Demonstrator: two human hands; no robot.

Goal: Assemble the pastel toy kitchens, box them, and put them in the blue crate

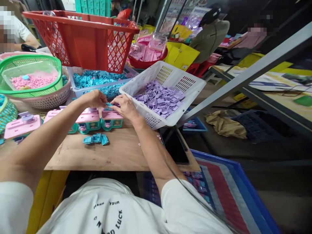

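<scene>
A: Where is the small blue piece [109, 104]?
B: Between the two hands, just above the back of the pink-and-teal box [111, 121] at the right end of the row.
A: And the grip?
B: The left hand [96, 98] looks pinched, thumb and fingertips together on the piece. The right hand [125, 107] reaches its fingertips to the other side; whether they clamp it, I can't tell.
A: Which way does the box lie from them?
B: Below the fingertips and a little toward the wearer. The right hand is nearer, directly over it; the left comes in from the neighbouring box [88, 121].
A: The piece's long axis?
B: It seems to run crosswise, from hand to hand, but the fingers cover much of it.
A: What's around?
B: Loose blue parts [96, 139] on the wooden table [85, 159], nearer the wearer. Beside the right hand, a tilted white basket [191, 89] holds purple pieces [161, 99]. Behind the hands stands a tub of blue pieces [97, 79].
</scene>
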